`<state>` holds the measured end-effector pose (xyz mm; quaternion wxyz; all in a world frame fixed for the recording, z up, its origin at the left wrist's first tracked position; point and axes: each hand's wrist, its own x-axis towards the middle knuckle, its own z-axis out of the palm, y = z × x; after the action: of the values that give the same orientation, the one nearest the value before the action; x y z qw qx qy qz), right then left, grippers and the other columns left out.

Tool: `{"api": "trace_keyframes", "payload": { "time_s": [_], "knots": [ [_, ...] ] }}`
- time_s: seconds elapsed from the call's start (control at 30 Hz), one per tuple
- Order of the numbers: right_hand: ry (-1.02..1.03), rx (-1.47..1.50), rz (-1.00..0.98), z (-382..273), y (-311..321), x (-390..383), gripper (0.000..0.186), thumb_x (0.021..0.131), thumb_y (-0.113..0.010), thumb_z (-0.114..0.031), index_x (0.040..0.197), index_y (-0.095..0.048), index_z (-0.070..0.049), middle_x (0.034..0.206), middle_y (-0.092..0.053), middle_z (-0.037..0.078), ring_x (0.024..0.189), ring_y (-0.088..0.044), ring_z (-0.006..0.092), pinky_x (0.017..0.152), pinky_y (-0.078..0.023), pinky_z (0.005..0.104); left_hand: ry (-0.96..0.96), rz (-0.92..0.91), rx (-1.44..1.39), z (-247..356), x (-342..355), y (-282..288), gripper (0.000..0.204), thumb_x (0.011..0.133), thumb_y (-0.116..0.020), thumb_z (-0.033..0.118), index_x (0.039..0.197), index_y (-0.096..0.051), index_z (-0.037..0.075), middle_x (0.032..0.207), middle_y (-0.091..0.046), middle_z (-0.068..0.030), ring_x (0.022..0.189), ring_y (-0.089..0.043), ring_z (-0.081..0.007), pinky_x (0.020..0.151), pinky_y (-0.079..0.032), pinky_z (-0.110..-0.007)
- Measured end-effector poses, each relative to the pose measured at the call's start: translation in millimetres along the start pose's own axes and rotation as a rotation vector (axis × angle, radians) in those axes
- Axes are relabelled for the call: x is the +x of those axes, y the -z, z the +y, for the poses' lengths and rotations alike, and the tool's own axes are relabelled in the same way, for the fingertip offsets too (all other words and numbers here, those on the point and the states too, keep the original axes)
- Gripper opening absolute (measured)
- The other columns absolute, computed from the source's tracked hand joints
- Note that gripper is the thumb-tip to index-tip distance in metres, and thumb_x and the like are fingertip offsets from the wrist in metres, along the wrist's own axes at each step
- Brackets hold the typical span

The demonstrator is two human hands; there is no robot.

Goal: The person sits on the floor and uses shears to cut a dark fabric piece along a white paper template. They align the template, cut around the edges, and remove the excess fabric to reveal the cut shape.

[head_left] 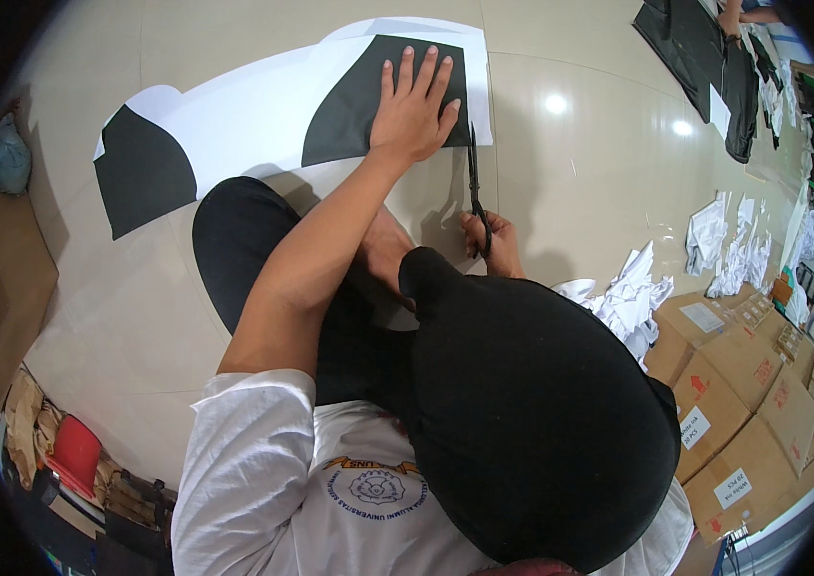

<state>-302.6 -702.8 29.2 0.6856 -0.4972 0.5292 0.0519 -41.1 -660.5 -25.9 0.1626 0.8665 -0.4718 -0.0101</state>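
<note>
Left hand [409, 120] is resting flat, fingers apart, on a black panel [341, 120]; right hand's [500, 246] grip is clamping scissors [475, 187].
The panel is lying on a white sheet [253, 104]; a black head covering [541, 413] is hiding most of the right arm.

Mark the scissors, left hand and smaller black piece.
Scissors [475, 195]: head view, middle of the tool, above the handle loops.
Left hand [411, 120]: head view, back of the hand.
Smaller black piece [145, 171]: head view, middle of its surface.
</note>
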Motion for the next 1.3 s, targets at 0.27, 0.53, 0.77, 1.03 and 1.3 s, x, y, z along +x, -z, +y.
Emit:
{"api": "trace_keyframes", "payload": {
  "time_s": [0.27, 0.53, 0.77, 1.03, 1.3],
  "knots": [
    [0.004, -0.017, 0.011, 5, 3, 1, 0.028, 0.093, -0.084, -0.029, 0.088, -0.071, -0.005, 0.067, -0.063, 0.001, 0.054, -0.056, 0.0107, 0.052, -0.042, 0.0272, -0.004, 0.024, -0.008, 0, -1, -1, 0.069, 0.112, -0.042, 0.048, 0.17, -0.028, 0.013, 0.175, -0.029, -0.0161, 0.161, -0.025, -0.0438, 0.13, -0.017, -0.066],
    [0.008, -0.026, 0.006, 7, 6, 0, 0.027, 0.093, -0.082, -0.027, 0.088, -0.07, -0.002, 0.066, -0.063, 0.001, 0.053, -0.057, 0.0105, 0.051, -0.043, 0.0272, 0.0, 0.016, 0.0, 2, 0, -1, 0.07, 0.112, -0.042, 0.048, 0.171, -0.027, 0.015, 0.176, -0.028, -0.015, 0.161, -0.024, -0.0431, 0.131, -0.017, -0.065],
    [0.003, -0.039, 0.016, 8, 5, -1, 0.028, 0.093, -0.082, -0.027, 0.087, -0.07, -0.002, 0.066, -0.064, 0.001, 0.052, -0.057, 0.0107, 0.05, -0.044, 0.0276, 0.007, 0.004, 0.018, 1, -1, -2, 0.069, 0.112, -0.04, 0.048, 0.171, -0.027, 0.014, 0.176, -0.028, -0.0147, 0.162, -0.023, -0.0425, 0.131, -0.016, -0.065],
    [-0.017, -0.008, 0.025, 3, 0, -3, 0.029, 0.092, -0.081, -0.029, 0.088, -0.068, -0.003, 0.063, -0.06, 0.001, 0.05, -0.054, 0.0117, 0.051, -0.041, 0.0296, 0.013, -0.041, 0.037, 1, 0, 1, 0.07, 0.112, -0.038, 0.049, 0.172, -0.026, 0.014, 0.178, -0.024, -0.013, 0.164, -0.019, -0.0417, 0.132, -0.012, -0.064],
    [-0.009, 0.014, 0.01, -9, -3, 6, 0.031, 0.09, -0.08, -0.034, 0.089, -0.07, -0.004, 0.069, -0.061, 0.001, 0.055, -0.055, 0.0126, 0.055, -0.042, 0.0295, -0.003, 0.036, -0.031, -1, -1, -5, 0.069, 0.112, -0.042, 0.047, 0.171, -0.029, 0.014, 0.175, -0.028, -0.0154, 0.161, -0.024, -0.0444, 0.131, -0.016, -0.066]
  ]
}}
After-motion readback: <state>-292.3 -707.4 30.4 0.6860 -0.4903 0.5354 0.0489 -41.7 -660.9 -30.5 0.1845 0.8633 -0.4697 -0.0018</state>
